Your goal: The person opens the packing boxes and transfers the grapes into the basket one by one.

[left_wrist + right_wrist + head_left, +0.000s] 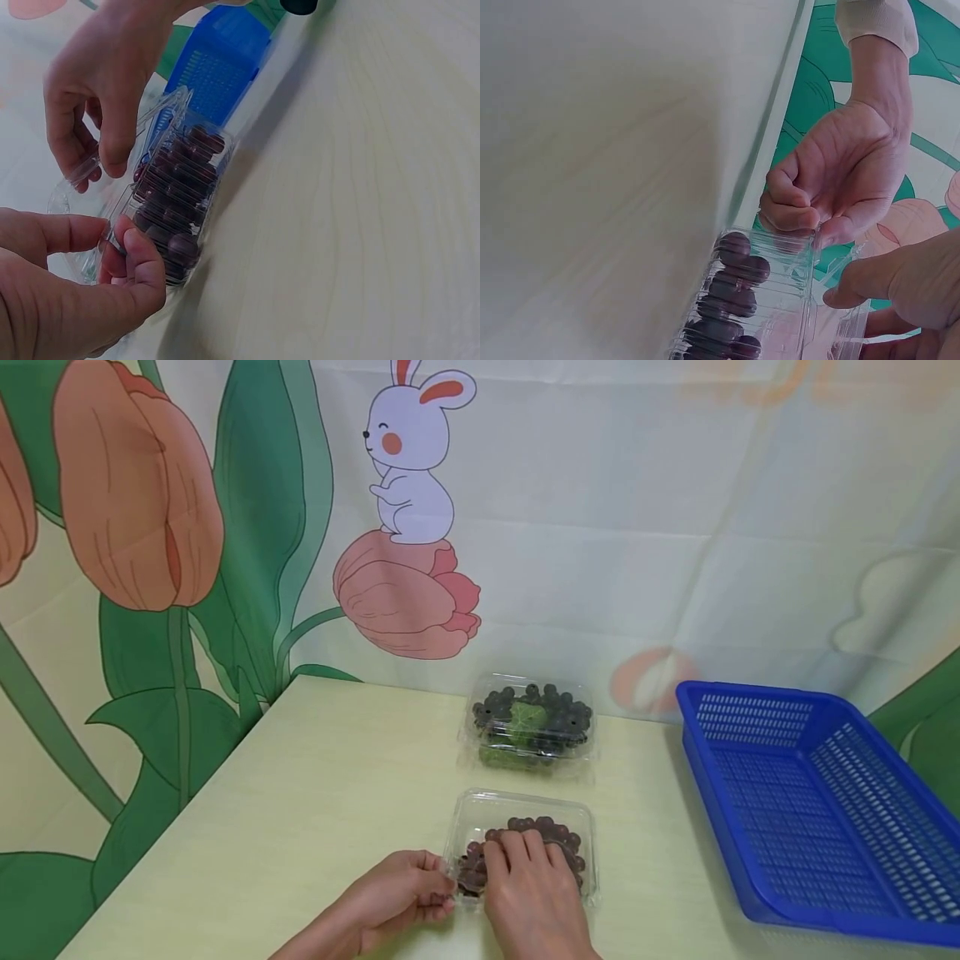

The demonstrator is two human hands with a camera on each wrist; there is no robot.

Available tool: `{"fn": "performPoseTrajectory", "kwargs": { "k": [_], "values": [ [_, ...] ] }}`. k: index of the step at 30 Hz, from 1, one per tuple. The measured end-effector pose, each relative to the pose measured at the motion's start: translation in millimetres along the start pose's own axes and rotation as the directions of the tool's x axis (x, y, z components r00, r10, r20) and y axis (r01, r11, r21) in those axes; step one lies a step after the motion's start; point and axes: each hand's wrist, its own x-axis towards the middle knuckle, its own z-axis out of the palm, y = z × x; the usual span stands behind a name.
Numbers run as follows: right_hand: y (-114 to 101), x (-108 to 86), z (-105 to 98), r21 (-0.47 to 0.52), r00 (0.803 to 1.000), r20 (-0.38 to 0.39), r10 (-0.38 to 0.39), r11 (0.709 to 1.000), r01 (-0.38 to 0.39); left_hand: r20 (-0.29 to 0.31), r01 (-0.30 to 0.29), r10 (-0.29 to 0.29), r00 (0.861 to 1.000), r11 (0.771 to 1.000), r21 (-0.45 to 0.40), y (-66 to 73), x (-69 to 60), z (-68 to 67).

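A clear plastic clamshell box (525, 802) filled with dark red grapes (543, 827) sits near the front of the table. My left hand (401, 893) pinches the box's rim at its near left corner, as the left wrist view shows up close. My right hand (532, 893) reaches over the box from the front. In the left wrist view its thumb and fingers grip the edge of the lid (154, 112), which stands a little apart from the base at the front. In the head view that hand covers part of the grapes.
Behind stands a second clear box (480, 685) with dark grapes and a green leaf. A blue perforated plastic basket (787, 827) is on the right of the table (300, 793). A printed curtain (600, 527) with tulips and a rabbit hangs along the back edge.
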Motion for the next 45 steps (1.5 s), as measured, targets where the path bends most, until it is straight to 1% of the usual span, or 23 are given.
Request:
{"fn": "performPoseTrajectory", "kwargs": {
  "k": [7,15,25,29,36,42,45],
  "values": [
    [3.4,-2.2,2.0,-0.012,0.999,-0.045,0.014,1.0,-0.015,0.009,-0.004,0.004,1.0,1.0,-0.004,0.1,0.0,-0.2],
    [9.0,-6.5,0.6,-0.022,0.997,-0.058,0.053,0.998,-0.054,0.007,-0.005,0.005,1.0,1.0,-0.007,-0.2,0.2,-1.4],
    [14.0,-11.1,1.1,-0.016,0.997,-0.062,0.051,0.999,-0.052,0.014,-0.007,0.007,1.0,1.0,-0.01,0.9,-0.4,-1.5],
    [16.7,-13.0,0.6,-0.027,0.998,-0.05,0.043,0.999,-0.044,0.015,-0.004,0.004,1.0,1.0,0.0,1.4,-0.9,-1.6],
    [18.2,-15.3,-2.4,-0.028,0.998,0.007,0.057,0.998,-0.056,0.011,-0.013,0.013,1.0,1.0,0.01,0.7,-1.3,-1.3],
    [20.4,-18.1,-2.0,-0.027,0.998,-0.012,0.064,0.998,-0.065,0.005,-0.01,0.01,1.0,1.0,0.017,0.8,-0.9,-1.5],
    [21.8,-19.0,-2.6,-0.029,0.998,-0.005,0.069,0.997,-0.069,0.008,-0.008,0.008,1.0,1.0,0.016,0.7,-0.7,-2.0]
  ]
}}
